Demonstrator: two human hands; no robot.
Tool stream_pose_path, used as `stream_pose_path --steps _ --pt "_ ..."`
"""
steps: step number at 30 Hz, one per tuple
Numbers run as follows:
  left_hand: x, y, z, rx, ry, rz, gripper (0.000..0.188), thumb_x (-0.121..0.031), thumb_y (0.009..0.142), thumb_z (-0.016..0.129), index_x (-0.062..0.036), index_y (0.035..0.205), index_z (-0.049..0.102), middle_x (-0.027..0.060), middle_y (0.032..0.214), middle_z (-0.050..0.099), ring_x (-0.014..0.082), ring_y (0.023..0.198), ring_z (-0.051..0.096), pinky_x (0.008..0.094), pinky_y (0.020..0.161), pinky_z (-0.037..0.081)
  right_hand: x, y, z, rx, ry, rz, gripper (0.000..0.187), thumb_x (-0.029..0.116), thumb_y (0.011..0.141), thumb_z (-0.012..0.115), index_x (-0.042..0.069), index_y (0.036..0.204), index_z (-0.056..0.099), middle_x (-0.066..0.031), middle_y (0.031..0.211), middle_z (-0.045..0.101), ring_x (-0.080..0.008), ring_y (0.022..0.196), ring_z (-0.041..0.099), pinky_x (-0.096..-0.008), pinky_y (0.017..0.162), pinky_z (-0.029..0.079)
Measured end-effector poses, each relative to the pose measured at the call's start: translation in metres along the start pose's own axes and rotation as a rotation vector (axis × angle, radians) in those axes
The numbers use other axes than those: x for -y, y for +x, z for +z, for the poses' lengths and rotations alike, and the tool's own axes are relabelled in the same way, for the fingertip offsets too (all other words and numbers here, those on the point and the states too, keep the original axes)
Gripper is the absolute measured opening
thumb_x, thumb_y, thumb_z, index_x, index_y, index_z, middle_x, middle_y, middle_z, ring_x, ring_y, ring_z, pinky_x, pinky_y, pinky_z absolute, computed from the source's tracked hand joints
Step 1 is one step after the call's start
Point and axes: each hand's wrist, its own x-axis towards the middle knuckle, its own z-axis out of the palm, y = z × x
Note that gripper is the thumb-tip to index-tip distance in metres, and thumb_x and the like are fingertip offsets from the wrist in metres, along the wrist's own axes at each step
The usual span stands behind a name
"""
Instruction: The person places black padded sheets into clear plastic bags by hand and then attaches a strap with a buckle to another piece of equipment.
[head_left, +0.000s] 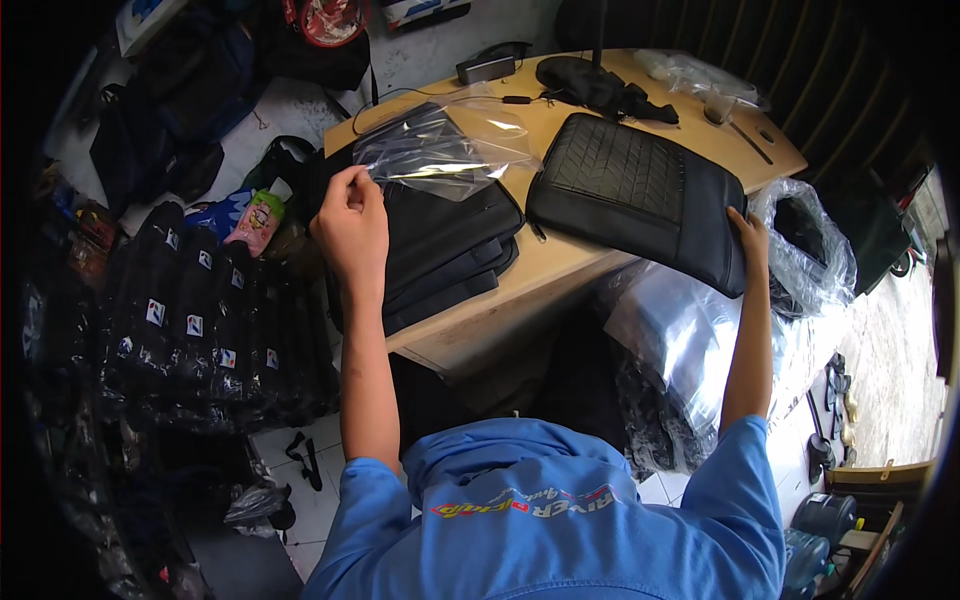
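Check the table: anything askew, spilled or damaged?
Mildly askew: the stack of black cases at left has uneven edges, and loose clear plastic lies crumpled at the table's far right. No spill or damage visible.

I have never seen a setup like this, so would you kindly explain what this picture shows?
There is no machine here: these are a person's bare hands, seen from above by a fisheye camera worn on the head, so straight edges look bent. The left hand pinches a clear plastic bag over a stack of black cases. The right hand grips one end of a black laptop sleeve with a patterned panel. The stack lies on a light wooden table, with a black power adapter near the far edge.
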Motion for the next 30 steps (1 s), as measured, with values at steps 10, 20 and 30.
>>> stream_pose_path --steps 10,20,30 --pt "-0.017 0.018 0.003 0.040 0.010 0.001 0.012 -0.009 0.082 0.062 -0.0004 0.089 0.067 0.0075 0.058 0.060 0.0099 0.051 0.056 0.0250 0.050 0.043 0.106 -0.018 0.057 -0.429 -0.614 -0.756 0.040 0.040 0.081 0.064 0.003 0.096 0.067 -0.0189 0.083 0.065 -0.0324 0.083 0.063 -0.0366 0.078 0.049" --pt "-0.039 0.010 -0.003 0.221 0.164 0.352 0.010 -0.010 0.080 0.065 -0.0034 0.087 0.066 0.0152 0.072 0.063 0.0287 0.060 0.063 0.0330 0.053 0.048 0.244 -0.169 0.271 0.333 0.161 -1.311 0.019 0.005 0.083 0.055 0.003 0.101 0.061 -0.0172 0.094 0.060 -0.0364 0.082 0.059 -0.0378 0.073 0.048" --pt "-0.004 -0.021 -0.004 0.051 0.268 0.326 0.006 -0.006 0.078 0.066 -0.0035 0.083 0.065 0.0107 0.057 0.058 0.0236 0.047 0.057 0.0317 0.046 0.043 0.244 -0.128 0.250 0.461 -1.070 -1.007 0.027 0.031 0.084 0.058 0.007 0.096 0.063 -0.0149 0.097 0.064 -0.0301 0.099 0.060 -0.0418 0.083 0.045"
